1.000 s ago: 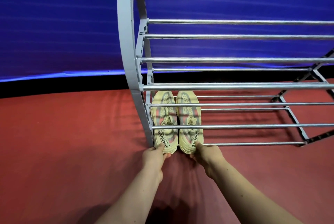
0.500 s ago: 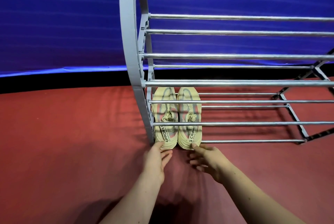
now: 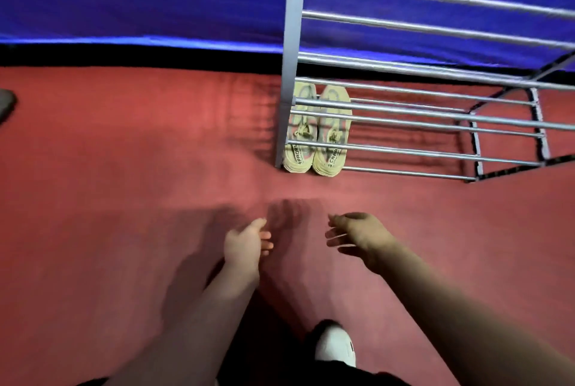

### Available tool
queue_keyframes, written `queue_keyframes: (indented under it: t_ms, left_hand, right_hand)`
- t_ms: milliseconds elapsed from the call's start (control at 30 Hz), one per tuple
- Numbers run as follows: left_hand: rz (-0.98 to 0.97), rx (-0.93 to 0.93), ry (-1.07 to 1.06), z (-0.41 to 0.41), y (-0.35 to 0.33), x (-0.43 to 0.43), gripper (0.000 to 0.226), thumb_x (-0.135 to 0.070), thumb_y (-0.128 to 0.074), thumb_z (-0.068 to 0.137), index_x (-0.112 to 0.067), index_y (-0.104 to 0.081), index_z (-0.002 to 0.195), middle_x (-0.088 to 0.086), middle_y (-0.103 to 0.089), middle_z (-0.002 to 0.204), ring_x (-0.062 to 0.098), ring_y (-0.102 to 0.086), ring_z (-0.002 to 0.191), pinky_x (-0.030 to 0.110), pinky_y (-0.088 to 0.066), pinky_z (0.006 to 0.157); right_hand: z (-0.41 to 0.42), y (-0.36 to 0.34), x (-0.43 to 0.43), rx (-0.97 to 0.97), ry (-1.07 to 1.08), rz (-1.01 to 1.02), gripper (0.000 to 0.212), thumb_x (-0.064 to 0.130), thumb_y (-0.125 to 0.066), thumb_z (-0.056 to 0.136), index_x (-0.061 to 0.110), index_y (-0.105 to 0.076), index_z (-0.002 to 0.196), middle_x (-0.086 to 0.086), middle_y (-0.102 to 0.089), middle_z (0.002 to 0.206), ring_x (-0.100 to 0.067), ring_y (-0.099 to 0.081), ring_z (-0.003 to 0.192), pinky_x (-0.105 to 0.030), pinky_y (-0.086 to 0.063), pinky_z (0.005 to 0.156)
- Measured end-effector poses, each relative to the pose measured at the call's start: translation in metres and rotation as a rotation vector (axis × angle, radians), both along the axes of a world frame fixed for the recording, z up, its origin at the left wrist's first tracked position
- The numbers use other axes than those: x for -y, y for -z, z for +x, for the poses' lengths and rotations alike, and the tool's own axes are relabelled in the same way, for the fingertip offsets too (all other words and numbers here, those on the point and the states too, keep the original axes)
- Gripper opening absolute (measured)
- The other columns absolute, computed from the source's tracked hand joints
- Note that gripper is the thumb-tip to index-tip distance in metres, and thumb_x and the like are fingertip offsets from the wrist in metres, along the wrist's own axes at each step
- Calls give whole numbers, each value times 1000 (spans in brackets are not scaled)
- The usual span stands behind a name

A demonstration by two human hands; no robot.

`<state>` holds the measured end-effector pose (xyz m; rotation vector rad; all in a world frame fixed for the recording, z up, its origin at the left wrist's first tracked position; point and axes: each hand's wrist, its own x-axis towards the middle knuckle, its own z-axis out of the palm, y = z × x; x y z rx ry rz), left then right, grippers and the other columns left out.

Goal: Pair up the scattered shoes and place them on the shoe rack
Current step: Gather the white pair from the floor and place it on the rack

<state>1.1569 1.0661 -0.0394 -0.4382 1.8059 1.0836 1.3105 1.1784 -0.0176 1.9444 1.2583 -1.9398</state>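
Pair on rack: two beige shoes (image 3: 317, 133) sit side by side, touching, at the left end of the shoe rack (image 3: 435, 124) on its lowest rails, against the left upright.
Left hand (image 3: 245, 245): grip loose, fingers spread, holding nothing, well clear of the rack.
Right hand (image 3: 361, 237): grip likewise slack and empty.
Floor: red carpet (image 3: 109, 183); a dark object (image 3: 6, 102) at its far left edge, too cropped to identify.
Step in hand: likely seeking the next pair.
Doing it well: match both shoes first, carry one per hand, set them just beside the beige pair, toes inward.
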Motion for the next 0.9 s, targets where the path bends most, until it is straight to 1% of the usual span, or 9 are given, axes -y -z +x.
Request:
queue_keyframes:
  t_ms: [67, 133, 200, 300, 367, 500, 600, 733, 900]
  left_hand:
    - [-15, 4, -36, -3, -37, 21, 8, -16, -64, 82, -9, -65, 78, -1, -59, 44, 12, -49, 32, 17, -37, 39]
    - [-30, 28, -70, -7, -71, 37, 8, -18, -66, 81, -10, -65, 81, 4, -59, 51, 11, -47, 33, 19, -37, 42]
    - [-26, 77, -89, -19, -109, 53, 13, -20, -64, 82, -11, -61, 73, 4, -57, 54, 9, -44, 30, 17, -32, 39]
    - [-10, 128, -105, -48, -177, 77, 20, -21, -61, 84, -12, -59, 66, 0, -52, 46, 7, -41, 27, 12, -28, 36]
    - [19, 101, -123, -70, -228, 95, 18, -18, -60, 85, -11, -60, 68, 0, -49, 44, 8, -41, 28, 12, -29, 37]
    - [64, 19, -136, -115, -333, 133, 14, -12, -57, 84, -10, -61, 71, 3, -48, 48, 11, -40, 32, 19, -30, 45]
    - [110, -40, -143, -154, -406, 167, 13, -11, -57, 85, -5, -63, 75, 5, -48, 51, 13, -40, 33, 18, -29, 42]
    - [114, -83, -162, -193, -477, 208, 14, -12, -58, 86, -7, -63, 73, 5, -47, 50, 11, -38, 31, 16, -26, 37]
    - [114, -191, -169, -233, -536, 249, 18, -14, -60, 85, -10, -63, 68, 7, -49, 51, 18, -39, 41, 19, -27, 43]
  right_hand:
    - [-5, -38, 13, 20, -26, -18, 26, 32, -61, 90, 7, -63, 96, -9, -68, 83, -20, -65, 68, -26, -45, 63]
    - [-11, -74, 27, 33, -52, -37, 27, 32, -61, 89, 6, -64, 97, -10, -69, 84, -22, -65, 70, -28, -45, 65]
    - [-23, -114, 40, 37, -81, -60, 26, 30, -61, 89, 5, -64, 98, -11, -69, 84, -22, -65, 70, -29, -45, 65]
    - [-56, -184, 57, 38, -123, -67, 25, 23, -62, 89, 2, -63, 103, -12, -68, 83, -24, -64, 69, -27, -44, 62]
    - [-82, -229, 68, 19, -145, -69, 23, 21, -62, 88, 2, -63, 103, -11, -68, 81, -24, -63, 68, -27, -43, 61]
    - [-140, -322, 95, -44, -170, -67, 15, 21, -61, 89, 8, -63, 96, -9, -67, 77, -21, -62, 65, -27, -41, 62]
    - [-182, -389, 116, -79, -196, -50, 12, 21, -60, 90, 11, -62, 93, -9, -66, 79, -21, -62, 66, -27, -40, 62]
    - [-221, -453, 141, -118, -230, -29, 13, 22, -58, 90, 11, -62, 96, -8, -66, 80, -20, -63, 66, -28, -43, 64]
    - [-265, -511, 156, -141, -352, -6, 9, 22, -57, 91, 14, -62, 92, -2, -68, 66, -14, -63, 57, -26, -42, 61]
